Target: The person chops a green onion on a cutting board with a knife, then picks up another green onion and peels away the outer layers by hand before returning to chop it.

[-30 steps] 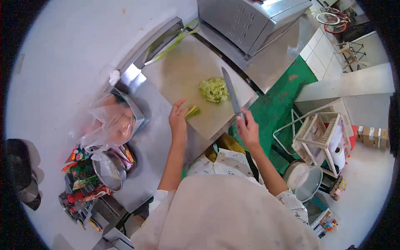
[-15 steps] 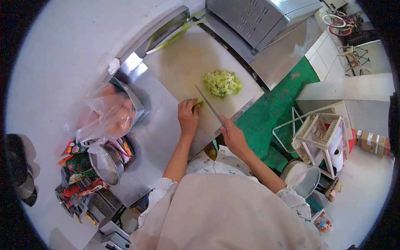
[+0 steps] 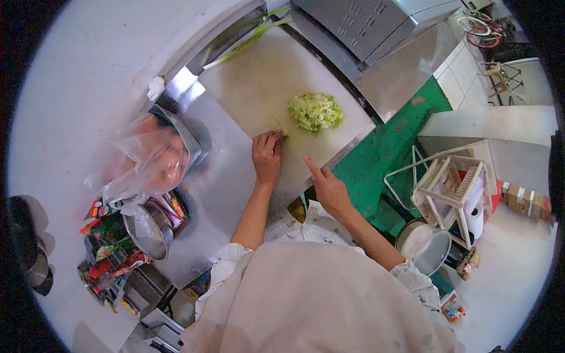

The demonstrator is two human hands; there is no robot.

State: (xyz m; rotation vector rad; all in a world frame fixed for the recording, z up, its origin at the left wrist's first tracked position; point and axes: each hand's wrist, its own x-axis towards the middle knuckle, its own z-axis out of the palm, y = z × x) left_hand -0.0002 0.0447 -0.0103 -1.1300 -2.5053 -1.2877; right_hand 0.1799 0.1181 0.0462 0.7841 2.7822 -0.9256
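Observation:
My left hand (image 3: 268,156) rests on the white cutting board (image 3: 253,88) with curled fingers pressed on a short piece of green stalk (image 3: 285,135). Only the tip of that piece shows beyond the fingers. My right hand (image 3: 331,191) is closed round a knife, its index finger stretched forward. The blade is seen almost edge-on as a faint thin line beside the left fingertips, and the handle is hidden in the palm. Just beyond lies a heap of chopped pale green vegetable (image 3: 316,113). Long green stalks (image 3: 250,42) that look like scallions lie along the board's far left edge.
Left of the board, a clear plastic bag (image 3: 147,159) covers orange-coloured contents beside a metal container. A steel bowl (image 3: 148,231) and colourful packets (image 3: 112,238) stand nearer. A large metal appliance (image 3: 359,29) borders the far side. A plastic rack (image 3: 453,191) stands right.
The knife blade has turned from showing its flat side to nearly edge-on, close to my left fingertips. My right index finger has straightened. The left hand has shifted slightly toward the far side.

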